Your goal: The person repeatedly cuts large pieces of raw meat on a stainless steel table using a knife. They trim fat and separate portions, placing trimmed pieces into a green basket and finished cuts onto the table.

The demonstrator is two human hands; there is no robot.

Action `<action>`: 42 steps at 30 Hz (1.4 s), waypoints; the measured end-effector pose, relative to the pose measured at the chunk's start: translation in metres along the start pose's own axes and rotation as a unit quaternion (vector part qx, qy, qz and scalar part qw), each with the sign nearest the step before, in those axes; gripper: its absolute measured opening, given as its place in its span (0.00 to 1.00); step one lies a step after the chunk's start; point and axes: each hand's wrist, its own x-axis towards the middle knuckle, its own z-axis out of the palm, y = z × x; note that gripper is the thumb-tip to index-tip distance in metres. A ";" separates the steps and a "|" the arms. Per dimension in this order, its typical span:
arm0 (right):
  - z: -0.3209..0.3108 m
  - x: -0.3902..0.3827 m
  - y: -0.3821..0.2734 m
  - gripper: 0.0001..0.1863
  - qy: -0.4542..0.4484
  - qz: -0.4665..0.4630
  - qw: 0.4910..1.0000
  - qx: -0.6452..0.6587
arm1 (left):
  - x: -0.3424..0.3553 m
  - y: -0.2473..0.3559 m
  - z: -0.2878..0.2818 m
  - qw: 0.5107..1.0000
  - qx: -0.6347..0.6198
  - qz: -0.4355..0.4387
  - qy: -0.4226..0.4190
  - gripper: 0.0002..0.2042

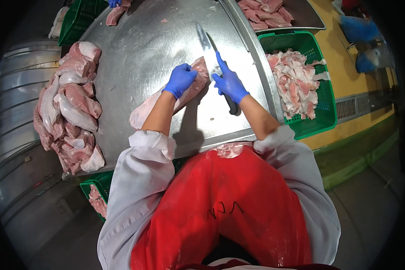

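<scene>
A long piece of pale pink meat (145, 110) lies slantwise on the steel table (135, 49) in front of me. My left hand (181, 81), in a blue glove, is closed on its upper part with the fingers curled. In my gloved right hand (231, 84) is a knife (204, 39) with a black handle. The blade points away from me, beside the far end of the meat. Whether its edge touches the meat, I cannot tell.
A heap of large meat pieces (78, 105) covers the table's left side. On the right, a green basket (326, 114) holds pale trimmings below a steel tray (308, 15) of meat. Green crates (78, 20) stand far left and near left. Another person's gloved hand (114, 2) touches meat at the top.
</scene>
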 end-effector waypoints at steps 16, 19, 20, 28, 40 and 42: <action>-0.038 -0.025 0.025 0.43 0.094 0.052 0.994 -0.037 | -0.022 0.038 0.044 0.961 0.216 0.134 0.107 0.13; -0.019 -0.018 0.023 0.44 0.067 0.013 0.998 -0.010 | -0.014 0.028 0.028 0.978 0.146 0.085 0.120 0.10; -0.011 -0.012 0.024 0.45 0.060 -0.015 0.998 0.002 | -0.011 0.026 0.025 0.982 0.132 0.060 0.121 0.09; 0.009 -0.029 0.014 0.43 -0.051 0.048 0.997 -0.041 | 0.010 0.010 0.027 0.990 0.087 0.012 0.113 0.08; 0.042 -0.035 0.023 0.43 -0.095 0.029 0.988 0.119 | 0.000 0.059 0.007 0.990 0.129 -0.005 0.062 0.11; 0.045 -0.066 0.028 0.43 -0.091 -0.025 0.994 0.051 | 0.006 0.044 0.001 0.993 0.085 0.002 0.080 0.10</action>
